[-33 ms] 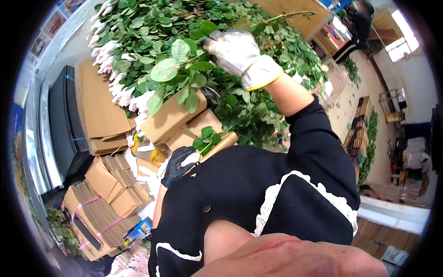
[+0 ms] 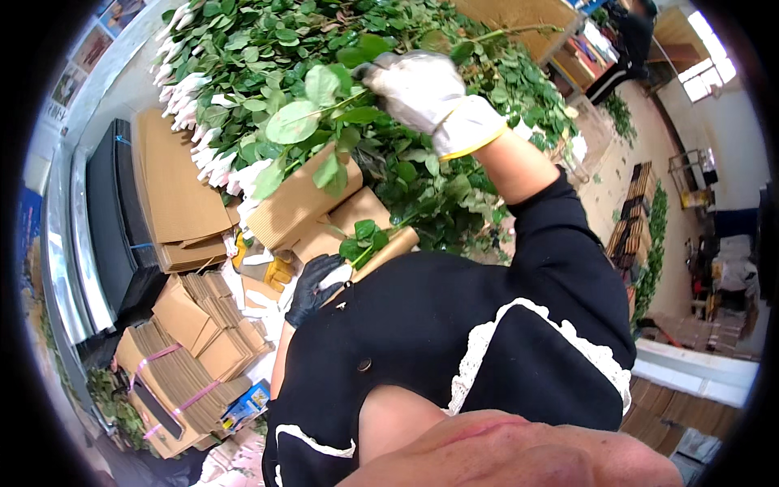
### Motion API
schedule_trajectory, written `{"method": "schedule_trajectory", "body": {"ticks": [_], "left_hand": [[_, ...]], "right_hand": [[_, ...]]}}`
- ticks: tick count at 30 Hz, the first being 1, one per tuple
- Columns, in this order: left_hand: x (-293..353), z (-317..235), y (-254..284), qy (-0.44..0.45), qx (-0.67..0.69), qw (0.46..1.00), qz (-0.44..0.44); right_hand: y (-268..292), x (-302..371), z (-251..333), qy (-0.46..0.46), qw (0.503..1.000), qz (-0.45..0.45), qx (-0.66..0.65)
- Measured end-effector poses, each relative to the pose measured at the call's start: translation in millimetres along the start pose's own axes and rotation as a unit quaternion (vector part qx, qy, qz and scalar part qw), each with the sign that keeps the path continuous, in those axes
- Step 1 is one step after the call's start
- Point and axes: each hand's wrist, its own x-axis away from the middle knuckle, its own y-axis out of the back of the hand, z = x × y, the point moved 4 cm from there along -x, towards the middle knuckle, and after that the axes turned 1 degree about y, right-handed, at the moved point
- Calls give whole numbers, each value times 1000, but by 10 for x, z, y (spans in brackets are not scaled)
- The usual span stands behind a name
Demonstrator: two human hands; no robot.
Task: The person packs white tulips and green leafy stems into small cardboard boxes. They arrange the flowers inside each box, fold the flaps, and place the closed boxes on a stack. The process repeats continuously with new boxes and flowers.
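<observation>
My right hand, in a white glove with a yellow-edged cuff, is closed around a leafy rose stem. Large green leaves on it spread out left of the glove. Low by my body, my left hand wears a black glove. Its fingers curl against a white-covered flower head, whose green stem and leaves lie over brown cardboard. Behind both hands is a big heap of leafy stems, with white-covered heads lined up along its left side.
Corrugated cardboard lies between my hands. Stacked cardboard sheets and strapped cardboard bundles stand to the left. A yellow work glove lies beside my left hand. A person in dark clothes is at the far right.
My right hand has shifted slightly to the right, still around the stem. My left hand has stayed almost in place.
</observation>
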Motion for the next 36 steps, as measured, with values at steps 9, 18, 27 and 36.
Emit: {"method": "schedule_trajectory", "body": {"ticks": [9, 18, 27, 36], "left_hand": [[-257, 334, 42, 139, 325, 934, -58], [-168, 180, -10, 37, -2, 999, 31], [-131, -23, 3, 23, -64, 997, 24], [-134, -17, 21, -25, -126, 989, 73]], "right_hand": [[-377, 1646, 316, -26, 922, 370, -110], [-1241, 2427, 714, -103, 967, 205, -106], [-1016, 2318, 743, -161, 951, 211, -160], [-1137, 2298, 425, -129, 855, 288, -411]]}}
